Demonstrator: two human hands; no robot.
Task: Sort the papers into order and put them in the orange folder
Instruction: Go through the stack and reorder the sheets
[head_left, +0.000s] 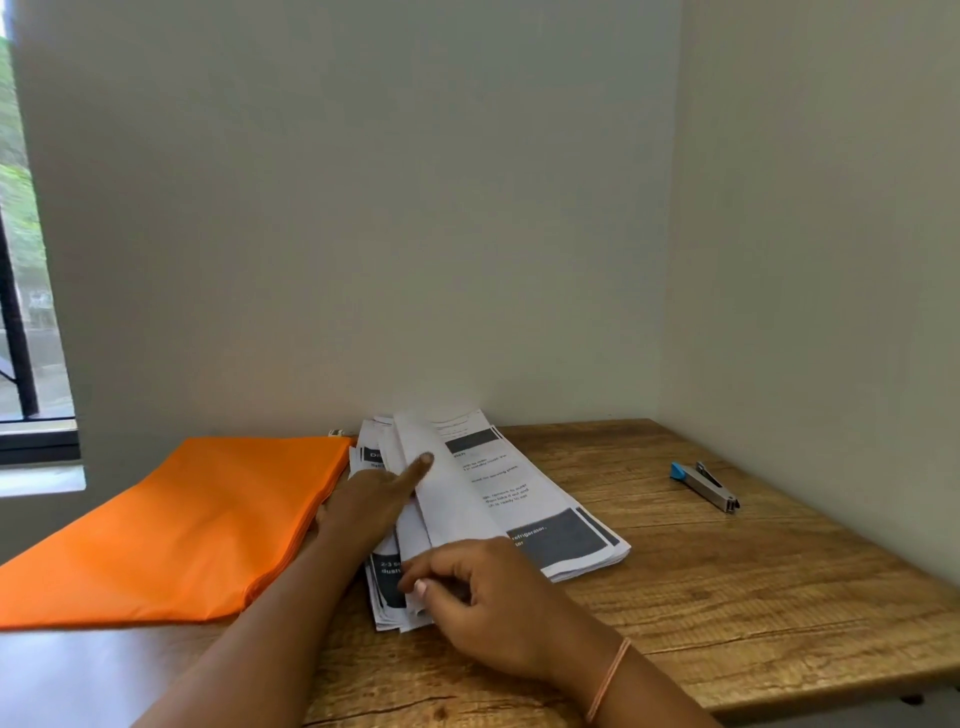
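Observation:
A stack of printed papers (545, 525) lies in the middle of the wooden table (727, 597), some sheets lifted and curled over to the left. My left hand (379, 504) is under the lifted sheets, its forefinger stretched out against a raised page. My right hand (483, 597) rests on the near end of the stack, thumb and fingers pinching the near edges of several sheets. The orange folder (197, 525) lies flat to the left of the papers, touching the stack's left side. Part of the lower pages is hidden by my hands.
A silver stapler with a blue end (704, 486) lies at the right of the table near the wall. Walls close off the table at the back and right. A window (26, 291) is at the far left.

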